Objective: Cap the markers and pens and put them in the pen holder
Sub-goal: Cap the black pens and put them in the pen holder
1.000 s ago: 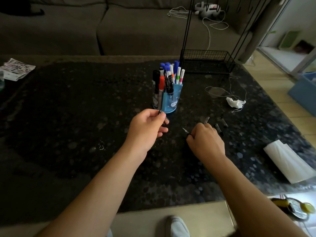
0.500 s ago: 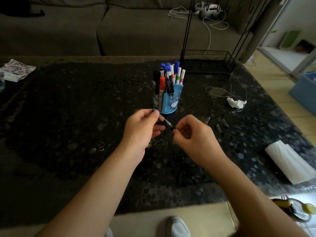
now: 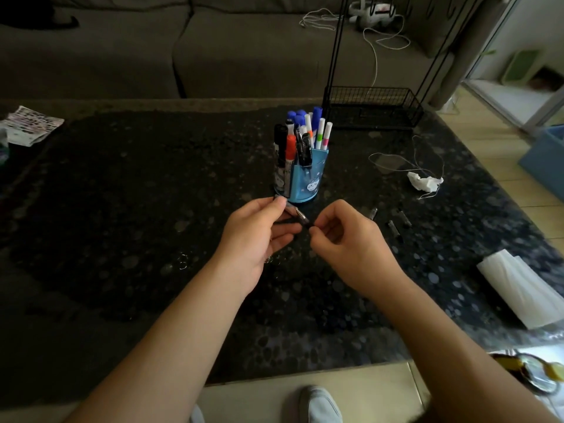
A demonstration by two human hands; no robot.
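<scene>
Your left hand (image 3: 256,236) is gripping the pen (image 3: 296,215), its long axis pointing tip-first at the cap (image 3: 310,228) your right hand (image 3: 351,242) is pinching, nearly touching.

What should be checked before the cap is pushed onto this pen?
1. Left hand grips the pen: ok.
2. Right hand pinches the cap: ok.
3. Cap lined up with the pen tip: cannot tell, fingers hide it.
4. Cap seated: not ok, the silver tip shows bare.
5. Pen holder upright behind the hands: ok.
6. Table cleared of loose caps: not ok, three lie to the right.
</scene>
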